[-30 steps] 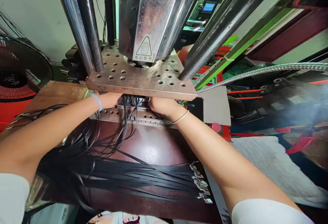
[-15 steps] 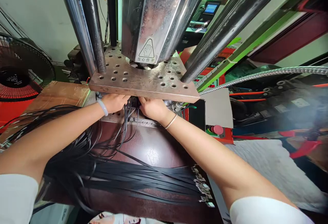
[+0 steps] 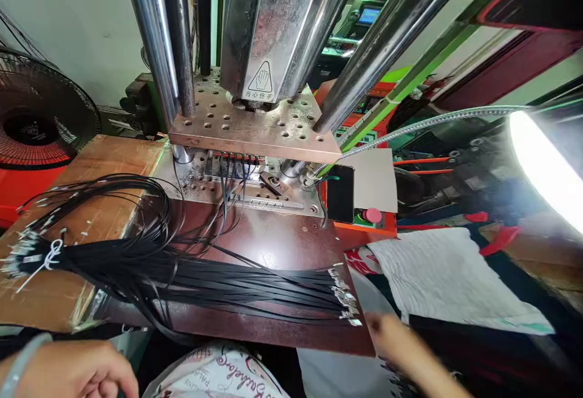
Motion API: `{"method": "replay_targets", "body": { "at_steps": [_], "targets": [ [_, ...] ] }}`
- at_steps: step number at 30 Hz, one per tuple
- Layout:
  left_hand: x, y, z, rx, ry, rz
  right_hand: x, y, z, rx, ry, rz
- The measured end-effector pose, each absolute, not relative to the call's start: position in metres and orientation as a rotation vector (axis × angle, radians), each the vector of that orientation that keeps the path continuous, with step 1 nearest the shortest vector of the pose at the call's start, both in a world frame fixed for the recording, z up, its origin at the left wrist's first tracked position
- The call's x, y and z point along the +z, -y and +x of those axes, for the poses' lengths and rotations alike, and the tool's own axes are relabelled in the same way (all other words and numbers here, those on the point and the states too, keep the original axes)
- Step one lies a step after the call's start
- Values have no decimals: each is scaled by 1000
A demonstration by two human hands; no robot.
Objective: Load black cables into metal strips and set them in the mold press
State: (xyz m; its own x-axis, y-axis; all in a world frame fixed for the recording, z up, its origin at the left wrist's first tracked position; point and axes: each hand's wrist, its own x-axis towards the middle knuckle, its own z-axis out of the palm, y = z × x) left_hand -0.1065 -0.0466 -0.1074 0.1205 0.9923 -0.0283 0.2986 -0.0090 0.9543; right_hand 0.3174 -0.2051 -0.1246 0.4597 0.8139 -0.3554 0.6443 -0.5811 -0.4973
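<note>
At the lower left edge, my left hand [image 3: 79,370] is loosely curled, its fingertips partly cut off by the frame. Nothing shows in it. My right hand [image 3: 394,337] is smeared by motion beside the table's right corner, so its fingers cannot be made out. Nearest to it are the metal connector ends [image 3: 345,298] of flat black cables [image 3: 255,288] lying across the brown tabletop [image 3: 268,240]. Several cable ends [image 3: 232,164] sit side by side in the metal mould below the press plate [image 3: 255,137]. A white tie [image 3: 53,255] binds the cable bundle at left.
A steel press ram [image 3: 277,27] with a hand-warning label stands between posts. A fan [image 3: 40,112] is at left. Beside the press are a black phone [image 3: 340,194] and a red button [image 3: 372,216]. A grey cloth [image 3: 455,276] lies right; a lit lamp [image 3: 546,167] hangs above it.
Both my hands have left the mould under the press plate and drawn back toward me, left hand to the lower left, right hand to the lower right. The cable ends stay in the mould.
</note>
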Motion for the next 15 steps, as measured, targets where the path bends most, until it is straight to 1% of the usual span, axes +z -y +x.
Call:
{"method": "replay_targets", "body": {
  "at_steps": [1, 2, 3, 4, 6, 9, 11, 15],
  "targets": [
    [-117, 68, -110, 1020, -1328, 1289, -147, 233, 302, 1236, 1097, -2200],
    [-127, 89, -113, 1083, -1316, 1102, -169, 253, 282, 1545, 890, -1918],
    [-137, 110, -118, 1139, -1302, 917, -188, 267, 260, 1680, 686, -1666],
    [-148, 130, -123, 1188, -1288, 740, -204, 273, 239, 1708, 524, -1478],
    [-170, 164, -134, 1272, -1283, 418, -226, 269, 205, 1614, 330, -1239],
    [-198, 194, -148, 1367, -1307, 84, -240, 249, 188, 1417, 236, -1136],
    [-209, 198, -152, 1411, -1267, 9, -246, 242, 190, 1360, 213, -1120],
    [-216, 192, -153, 1430, -1143, 61, -249, 246, 197, 1395, 249, -1093]
  ]
}}
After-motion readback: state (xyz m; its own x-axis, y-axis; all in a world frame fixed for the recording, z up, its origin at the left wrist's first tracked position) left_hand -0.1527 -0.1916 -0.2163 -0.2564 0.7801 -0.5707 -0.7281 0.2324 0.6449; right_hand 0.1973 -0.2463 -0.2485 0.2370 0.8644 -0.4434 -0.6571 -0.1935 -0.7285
